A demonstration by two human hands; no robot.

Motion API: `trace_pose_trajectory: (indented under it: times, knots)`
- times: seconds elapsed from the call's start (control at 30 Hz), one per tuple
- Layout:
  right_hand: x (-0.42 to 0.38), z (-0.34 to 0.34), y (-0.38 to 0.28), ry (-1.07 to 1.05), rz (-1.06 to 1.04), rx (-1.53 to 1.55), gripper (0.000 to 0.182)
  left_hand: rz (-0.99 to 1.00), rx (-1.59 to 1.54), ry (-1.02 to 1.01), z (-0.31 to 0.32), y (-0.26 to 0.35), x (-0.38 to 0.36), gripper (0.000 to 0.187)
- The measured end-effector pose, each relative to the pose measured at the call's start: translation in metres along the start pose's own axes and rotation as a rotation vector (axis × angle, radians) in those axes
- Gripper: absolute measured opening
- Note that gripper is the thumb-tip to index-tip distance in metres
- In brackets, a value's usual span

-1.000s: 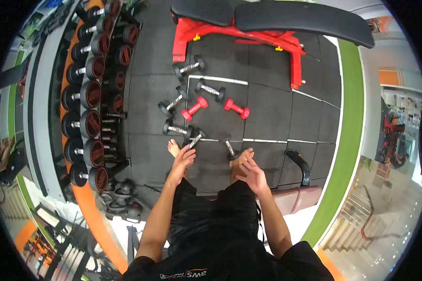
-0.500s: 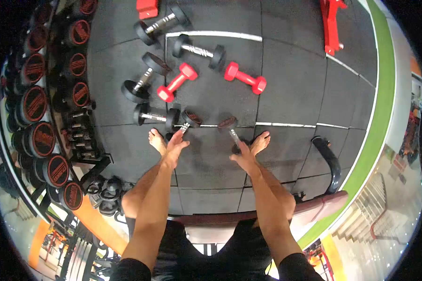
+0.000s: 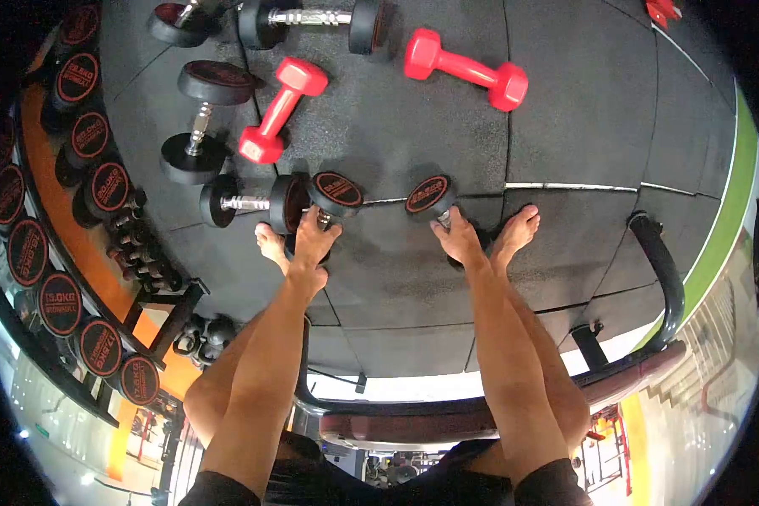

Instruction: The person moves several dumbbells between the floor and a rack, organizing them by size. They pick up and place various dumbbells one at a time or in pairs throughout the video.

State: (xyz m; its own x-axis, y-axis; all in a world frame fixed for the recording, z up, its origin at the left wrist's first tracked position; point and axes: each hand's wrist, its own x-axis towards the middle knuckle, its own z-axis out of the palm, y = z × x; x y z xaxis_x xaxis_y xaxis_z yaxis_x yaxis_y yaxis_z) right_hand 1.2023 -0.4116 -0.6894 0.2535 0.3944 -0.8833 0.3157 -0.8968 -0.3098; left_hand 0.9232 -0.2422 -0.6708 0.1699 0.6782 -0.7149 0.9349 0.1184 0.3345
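My left hand (image 3: 313, 243) is wrapped round the metal handle of a black dumbbell (image 3: 337, 193), just inside my left foot. My right hand (image 3: 462, 239) grips the handle of a matching black dumbbell (image 3: 430, 196) beside my right foot. Each dumbbell's far head, with red lettering, faces up toward me; the near heads are largely hidden behind my hands. Another black dumbbell (image 3: 246, 203) lies against the left side of the one in my left hand. Two red dumbbells (image 3: 282, 111) (image 3: 466, 69) rest farther out on the dark mat.
More black dumbbells (image 3: 200, 126) (image 3: 316, 17) lie on the rubber floor (image 3: 379, 126) ahead. At the left stands a dumbbell rack (image 3: 59, 304) with several weights. A padded bench (image 3: 413, 427) with a black curved tube (image 3: 668, 270) is under and beside me.
My hands have moved forward onto the dumbbell handles and closed round them. The view has come closer to the floor, so the dumbbells look larger.
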Motion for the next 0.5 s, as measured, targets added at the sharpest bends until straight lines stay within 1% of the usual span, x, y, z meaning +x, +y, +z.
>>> trace_pose_trajectory:
  times: [0.07, 0.1, 0.2, 0.27, 0.3, 0.4, 0.43, 0.5]
  knots:
    - [0.007, -0.001, 0.003, -0.046, 0.026, 0.024, 0.049, -0.138, -0.206, -0.161, -0.011, 0.011, 0.009, 0.054]
    - [0.006, -0.002, 0.001, -0.057, 0.007, 0.054, 0.049, -0.149, -0.109, -0.119, -0.012, 0.014, 0.012, 0.048]
    - [0.004, -0.002, 0.004, -0.059, -0.048, 0.092, 0.05, -0.184, -0.086, -0.258, 0.011, -0.03, 0.033, 0.05]
    - [0.013, 0.013, 0.015, -0.019, -0.096, 0.065, 0.05, -0.212, -0.043, -0.321, 0.005, -0.014, 0.034, 0.05]
    - [0.011, 0.012, 0.011, -0.009, -0.079, 0.07, 0.048, -0.228, -0.019, -0.351, 0.003, -0.011, 0.033, 0.05]
    - [0.009, 0.006, 0.0, 0.027, -0.024, 0.077, 0.043, -0.107, -0.085, -0.192, 0.013, -0.019, 0.025, 0.051]
    - [0.011, 0.005, 0.0, 0.045, 0.0, 0.078, 0.041, -0.121, -0.097, -0.217, 0.01, -0.017, 0.023, 0.05]
    - [0.01, 0.002, -0.006, 0.075, 0.053, 0.11, 0.039, -0.208, -0.108, -0.271, 0.002, -0.011, 0.012, 0.05]
